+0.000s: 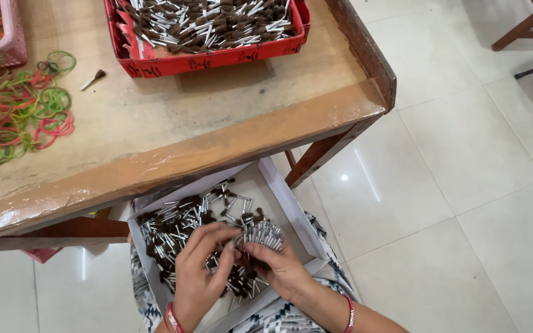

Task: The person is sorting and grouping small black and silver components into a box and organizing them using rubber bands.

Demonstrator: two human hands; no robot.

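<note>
Nearest me, my right hand (282, 268) has its fingers closed around a bundle of small silver-handled, brown-tipped brushes (260, 237), held over the shallow white cardboard box (291, 209) on my lap. My left hand (198, 271) pinches loose brushes beside that bundle, fingers curled on them. Beyond, the worn wooden table (186, 123) carries scattered green, pink and orange rubber bands (16, 117) and a red tray (211, 58) heaped with more brushes.

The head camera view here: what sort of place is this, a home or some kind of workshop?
Probably a small hand-assembly workshop. A red tray on the wooden table is heaped with small brushes, loose rubber bands lie beside it, and the right hand holds a bundle of brushes over a lap box.
</note>
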